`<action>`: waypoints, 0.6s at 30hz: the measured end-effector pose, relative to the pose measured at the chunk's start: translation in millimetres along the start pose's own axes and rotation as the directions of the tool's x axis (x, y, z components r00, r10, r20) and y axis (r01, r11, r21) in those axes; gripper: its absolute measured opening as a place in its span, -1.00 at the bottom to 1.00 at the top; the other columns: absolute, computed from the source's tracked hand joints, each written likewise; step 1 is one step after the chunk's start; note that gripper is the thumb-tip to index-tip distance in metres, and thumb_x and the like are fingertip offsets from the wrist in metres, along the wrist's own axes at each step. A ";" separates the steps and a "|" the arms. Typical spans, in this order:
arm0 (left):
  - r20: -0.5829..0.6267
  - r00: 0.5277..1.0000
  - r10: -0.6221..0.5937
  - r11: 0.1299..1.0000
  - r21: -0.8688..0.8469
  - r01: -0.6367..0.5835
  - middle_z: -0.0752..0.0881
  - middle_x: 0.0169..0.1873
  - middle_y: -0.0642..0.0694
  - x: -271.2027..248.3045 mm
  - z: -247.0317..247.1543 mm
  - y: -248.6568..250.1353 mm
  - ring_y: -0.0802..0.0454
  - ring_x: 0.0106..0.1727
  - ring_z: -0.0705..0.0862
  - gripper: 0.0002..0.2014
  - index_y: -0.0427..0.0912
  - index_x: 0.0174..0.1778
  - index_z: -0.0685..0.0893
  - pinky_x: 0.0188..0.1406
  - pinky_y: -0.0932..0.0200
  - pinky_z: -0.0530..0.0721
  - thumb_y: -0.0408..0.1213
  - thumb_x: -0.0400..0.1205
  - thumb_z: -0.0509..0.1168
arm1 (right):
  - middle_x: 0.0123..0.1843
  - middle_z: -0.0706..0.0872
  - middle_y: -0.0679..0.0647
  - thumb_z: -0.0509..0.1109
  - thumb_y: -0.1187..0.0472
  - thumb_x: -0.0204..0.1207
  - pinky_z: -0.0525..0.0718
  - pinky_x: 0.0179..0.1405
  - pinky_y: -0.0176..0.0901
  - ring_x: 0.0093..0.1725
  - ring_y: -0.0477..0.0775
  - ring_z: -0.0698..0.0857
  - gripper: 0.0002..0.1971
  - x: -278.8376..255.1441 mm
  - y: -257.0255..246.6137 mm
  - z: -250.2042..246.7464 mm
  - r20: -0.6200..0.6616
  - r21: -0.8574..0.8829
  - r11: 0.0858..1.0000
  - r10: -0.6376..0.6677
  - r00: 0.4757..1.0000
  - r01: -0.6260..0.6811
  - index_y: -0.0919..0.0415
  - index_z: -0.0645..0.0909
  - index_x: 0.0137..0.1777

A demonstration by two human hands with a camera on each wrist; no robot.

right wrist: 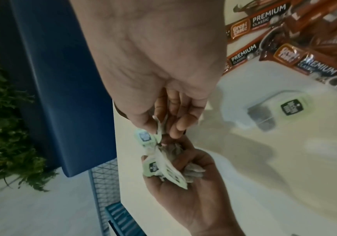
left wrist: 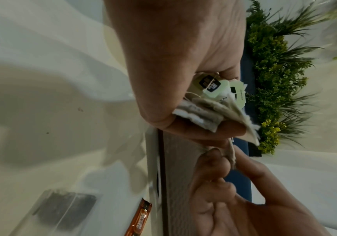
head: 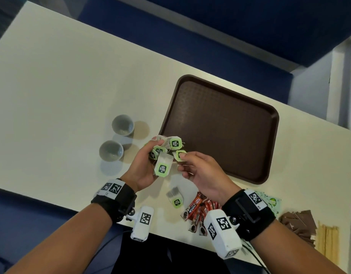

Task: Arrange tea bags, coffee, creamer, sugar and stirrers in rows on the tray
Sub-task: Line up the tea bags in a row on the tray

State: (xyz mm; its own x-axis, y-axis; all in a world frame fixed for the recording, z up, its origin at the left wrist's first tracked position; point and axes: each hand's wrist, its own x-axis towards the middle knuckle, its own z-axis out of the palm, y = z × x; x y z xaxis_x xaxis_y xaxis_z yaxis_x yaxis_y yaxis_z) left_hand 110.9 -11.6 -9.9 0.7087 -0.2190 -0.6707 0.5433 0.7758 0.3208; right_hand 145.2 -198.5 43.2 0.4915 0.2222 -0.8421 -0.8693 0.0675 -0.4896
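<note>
My left hand (head: 150,155) grips a bunch of green-tagged tea bags (head: 163,165) above the table, just left of the brown tray (head: 249,169), whose floor is bare. My right hand (head: 183,161) pinches one tea bag (head: 179,154) at the edge of that bunch. The left wrist view has the bunch (left wrist: 210,102) clamped between my thumb and fingers. In the right wrist view my right hand's fingertips (right wrist: 181,126) pinch a bag (right wrist: 143,137) above my left palm. One more tea bag (head: 175,197) lies on the table below my hands.
Two grey cups (head: 123,125) (head: 111,150) stand left of the tray. Coffee sticks (head: 196,210) lie near the table's front edge. Brown sachets (head: 301,222), wooden stirrers (head: 326,240) and a pale green packet (head: 271,200) sit at the front right.
</note>
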 end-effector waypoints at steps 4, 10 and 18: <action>-0.055 0.997 -0.062 0.993 -0.101 0.056 0.85 0.10 -0.24 -1.7 4.2 8.9 -0.13 -0.18 0.87 -0.61 -0.18 0.36 0.85 -0.38 0.17 0.80 -0.09 0.68 0.39 | 0.11 0.86 0.26 0.48 0.36 0.70 0.76 -0.07 -0.10 0.04 0.14 0.84 -0.88 3.2 -17.7 -2.4 -0.045 0.018 0.997 -0.074 0.996 0.075 0.33 0.70 0.19; -0.059 0.997 -0.053 0.992 -0.119 0.046 0.77 0.19 -0.21 5.4 2.0 20.0 -0.15 -0.20 0.84 -0.57 -0.09 0.42 0.77 -0.51 0.18 0.73 -0.09 0.63 0.44 | 0.07 0.90 0.17 0.43 0.35 0.74 0.88 0.01 -0.07 0.05 0.10 0.93 -0.95 17.7 -58.1 -14.7 -0.115 -0.426 0.863 -0.348 0.930 0.270 0.26 0.62 0.12; 0.051 0.997 -0.052 0.989 -0.132 0.058 0.75 0.26 -0.28 31.1 25.3 33.9 -0.20 -0.26 0.78 -0.67 -0.13 0.38 0.74 -0.46 0.15 0.76 -0.17 0.71 0.34 | 0.03 0.77 -0.11 0.49 0.22 0.69 0.54 -0.07 -0.31 -0.05 -0.18 0.69 -0.91 99.8 -138.5 -16.5 0.169 -0.888 0.225 -0.652 0.739 0.402 -0.01 0.70 0.05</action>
State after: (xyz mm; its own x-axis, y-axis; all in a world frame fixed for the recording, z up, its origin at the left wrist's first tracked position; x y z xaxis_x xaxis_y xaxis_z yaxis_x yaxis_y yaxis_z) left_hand 162.8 -7.1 -3.0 0.7018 -0.2890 -0.6512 0.5193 0.8332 0.1899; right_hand 315.5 -201.7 23.3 0.9213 0.2848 -0.2648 0.0481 -0.7590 -0.6493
